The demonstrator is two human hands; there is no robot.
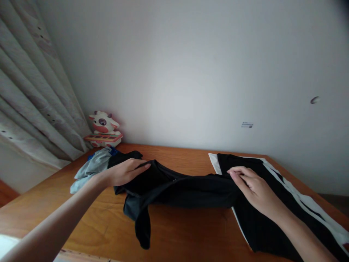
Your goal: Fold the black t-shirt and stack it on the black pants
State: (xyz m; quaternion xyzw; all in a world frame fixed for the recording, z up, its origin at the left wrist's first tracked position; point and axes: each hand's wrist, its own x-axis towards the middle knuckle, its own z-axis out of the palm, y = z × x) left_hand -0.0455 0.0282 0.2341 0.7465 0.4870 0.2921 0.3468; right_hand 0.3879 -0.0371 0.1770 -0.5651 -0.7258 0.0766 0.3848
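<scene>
Both hands rest on a dark, crumpled garment [174, 187] that stretches across the middle of a wooden table [188, 233]. Left hand [124, 171] lies palm down on the garment's left end, fingers together and extended flat, thumb tucked toward the fabric's edge; whether it pinches the cloth or only presses on it cannot be told. Right hand [252, 189] sits on the garment's right end, its fingers curled and drawn together at the tips against the cloth, seemingly nipping a fold. One loose part of the garment hangs down toward the near edge of the table. Its right end lies over a flat black piece of clothing with white side stripes [275, 214], spread at the right of the table. A pale grey-blue cloth [91, 168] is bunched just beside the left hand, touching the dark garment. A cow-shaped plush toy [103, 128] stands at the far left corner by the wall [191, 72], next to a curtain [29, 94].
</scene>
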